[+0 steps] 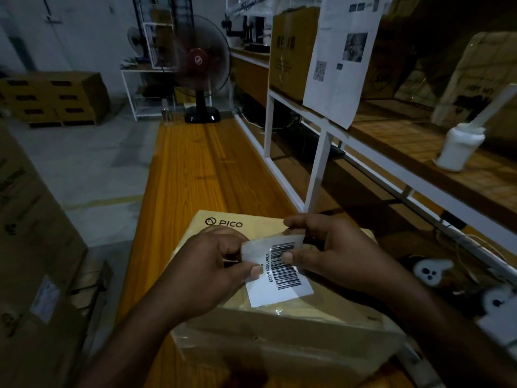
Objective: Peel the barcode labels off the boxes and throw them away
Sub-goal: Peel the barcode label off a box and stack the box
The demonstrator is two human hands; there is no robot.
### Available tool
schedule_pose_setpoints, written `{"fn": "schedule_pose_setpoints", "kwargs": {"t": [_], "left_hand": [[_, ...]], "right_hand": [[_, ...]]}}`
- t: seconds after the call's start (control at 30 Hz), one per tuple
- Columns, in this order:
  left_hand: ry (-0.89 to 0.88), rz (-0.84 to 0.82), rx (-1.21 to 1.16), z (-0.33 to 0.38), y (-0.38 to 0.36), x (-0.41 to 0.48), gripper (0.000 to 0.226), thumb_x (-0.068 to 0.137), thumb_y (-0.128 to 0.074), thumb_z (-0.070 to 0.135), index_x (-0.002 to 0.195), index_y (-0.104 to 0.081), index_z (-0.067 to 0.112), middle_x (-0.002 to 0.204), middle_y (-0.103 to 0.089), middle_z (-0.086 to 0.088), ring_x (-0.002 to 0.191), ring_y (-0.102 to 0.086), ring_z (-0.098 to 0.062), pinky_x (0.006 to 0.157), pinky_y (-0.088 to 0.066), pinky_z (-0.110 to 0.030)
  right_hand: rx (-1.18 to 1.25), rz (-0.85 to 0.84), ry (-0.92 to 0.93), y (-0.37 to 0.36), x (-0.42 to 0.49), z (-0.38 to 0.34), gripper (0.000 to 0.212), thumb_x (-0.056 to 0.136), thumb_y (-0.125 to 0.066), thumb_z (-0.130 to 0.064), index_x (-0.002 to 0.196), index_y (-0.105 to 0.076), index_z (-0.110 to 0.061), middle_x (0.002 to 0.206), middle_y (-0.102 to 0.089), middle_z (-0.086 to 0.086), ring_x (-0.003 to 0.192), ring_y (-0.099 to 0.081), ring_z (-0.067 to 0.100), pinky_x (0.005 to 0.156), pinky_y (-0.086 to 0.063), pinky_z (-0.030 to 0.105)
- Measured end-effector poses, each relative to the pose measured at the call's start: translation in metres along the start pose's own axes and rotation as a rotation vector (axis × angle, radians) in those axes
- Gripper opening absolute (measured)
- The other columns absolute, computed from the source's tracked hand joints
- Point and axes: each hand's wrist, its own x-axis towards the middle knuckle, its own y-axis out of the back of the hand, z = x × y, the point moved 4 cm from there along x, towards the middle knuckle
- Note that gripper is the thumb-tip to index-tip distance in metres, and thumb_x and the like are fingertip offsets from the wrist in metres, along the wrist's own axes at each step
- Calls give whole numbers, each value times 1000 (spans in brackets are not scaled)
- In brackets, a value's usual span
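Dim orange-wood bench carries the PICO box close in, its barcode label on the top face, far edge lifted and pinched by the left hand at the left side and the right hand at the far corner. A hurried pull could tear the paper, I judge; how much adheres underneath is hidden, and no bin shows toward the fan.
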Motion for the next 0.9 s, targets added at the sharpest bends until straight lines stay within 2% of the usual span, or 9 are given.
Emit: {"fn": "schedule_pose_setpoints", "kwargs": {"t": [0.17,0.23,0.33,0.43,0.5,0.6,0.73,0.8,0.9], "left_hand": [[-18,34,-112,2,1,-4,14,82,-77,27,94,-79,20,90,-70,13,91,-64,-6,70,-55,-28],[3,37,-166,2,1,-6,10,81,-78,22,91,-80,20,88,-73,9,88,-67,-7,69,-56,-30],[52,34,-245,5,2,-7,4,78,-77,22,75,-76,24,83,-74,11,79,-69,-5,59,-55,-22],[60,33,-247,5,3,-7,17,68,-76,35,62,-69,20,77,-74,8,71,-69,-4,50,-50,-17],[65,-27,-318,5,4,-7,9,68,-78,28,74,-72,29,81,-76,4,77,-72,-7,55,-55,-20],[79,-154,-364,7,6,-9,34,67,-80,27,100,-69,33,93,-77,1,89,-73,-12,71,-61,-27],[43,-217,-216,16,3,-10,12,77,-78,27,78,-73,37,94,-72,23,89,-68,1,70,-57,-20],[77,-149,-182,15,4,-9,7,80,-77,25,74,-74,28,88,-73,16,82,-69,-1,64,-58,-23],[130,-58,-278,14,12,-10,17,84,-73,18,73,-69,6,70,-74,7,63,-69,-4,56,-55,-22]], "right_hand": [[-79,67,70,-12,-16,-4,24,85,-75,-26,105,-69,-37,103,-70,-19,95,-65,-3,78,-60,28],[-49,88,115,-14,-21,-6,23,86,-74,-23,98,-69,-41,99,-72,-21,93,-66,-4,78,-60,27],[7,92,130,-12,-24,-4,22,87,-73,-22,102,-72,-38,101,-74,-18,95,-68,-2,80,-60,31],[46,93,136,-13,-25,-2,22,87,-73,-20,106,-73,-32,104,-76,-13,97,-70,3,80,-61,35],[97,90,138,-13,-26,-3,22,87,-73,-15,103,-74,-31,103,-76,-12,96,-71,5,80,-61,32],[157,75,145,-11,-28,-4,23,85,-73,-8,97,-74,-27,99,-77,-13,93,-72,4,76,-60,26],[234,104,171,-6,-29,-9,25,82,-71,2,89,-72,-22,87,-77,-18,87,-72,1,69,-55,13],[298,102,171,-6,-30,-10,19,78,-73,-4,92,-72,-17,90,-78,-8,88,-74,11,69,-59,21],[495,117,124,-4,-30,-7,33,74,-69,-19,105,-68,-11,92,-74,20,87,-73,36,71,-61,48]]}}
